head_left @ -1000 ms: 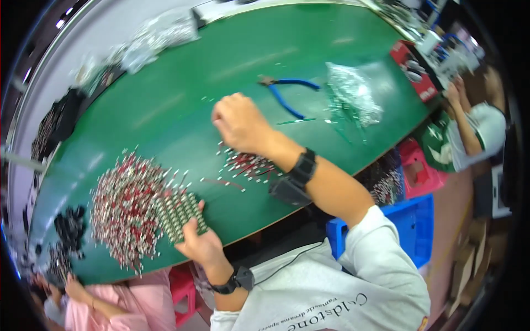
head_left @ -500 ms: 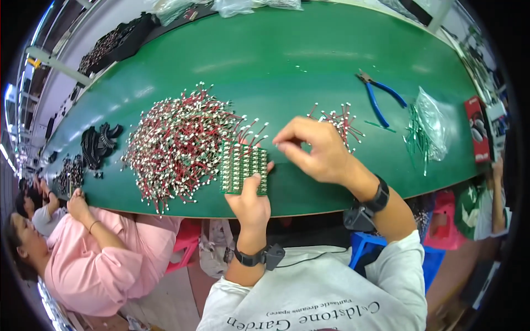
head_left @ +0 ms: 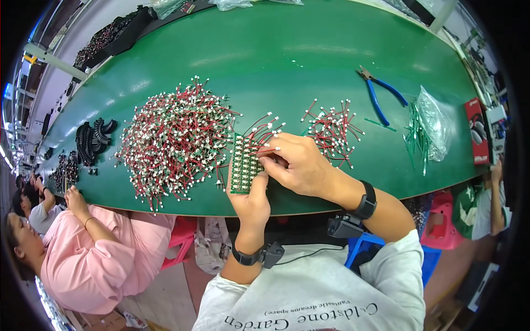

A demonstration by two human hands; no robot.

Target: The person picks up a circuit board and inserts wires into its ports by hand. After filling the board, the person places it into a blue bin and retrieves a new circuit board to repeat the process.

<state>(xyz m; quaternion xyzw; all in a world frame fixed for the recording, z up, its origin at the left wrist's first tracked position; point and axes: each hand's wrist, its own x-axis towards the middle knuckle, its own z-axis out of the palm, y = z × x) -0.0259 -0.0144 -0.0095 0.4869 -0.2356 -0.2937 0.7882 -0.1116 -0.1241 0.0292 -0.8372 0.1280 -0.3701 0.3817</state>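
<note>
My left hand (head_left: 251,201) is closed around a green circuit board panel (head_left: 242,165), thumb across its face. The panel carries rows of small pale parts, and several red wires (head_left: 262,128) with white connectors stick out from its far end. My right hand (head_left: 301,165) is closed at the panel's right edge, thumb and fingers bent against it; the exact fingertip contact is hidden. One red wire with a white tip lies across the right fingers. Left of the panel rises a large pile of red-wired small boards (head_left: 176,143). Beyond my right hand lies a smaller red-wired pile (head_left: 334,129).
Blue-handled cutters (head_left: 375,94) lie at the right on the green table (head_left: 265,49). Past them are thin green strips (head_left: 417,138), a clear plastic bag (head_left: 433,124) and a red box (head_left: 476,129). Black parts (head_left: 94,142) sit far left. A person in pink (head_left: 102,259) sits at my left.
My right hand has moved left and down from above the table to the panel's right edge, and its fingers have closed there. The panel has turned and appears narrower.
</note>
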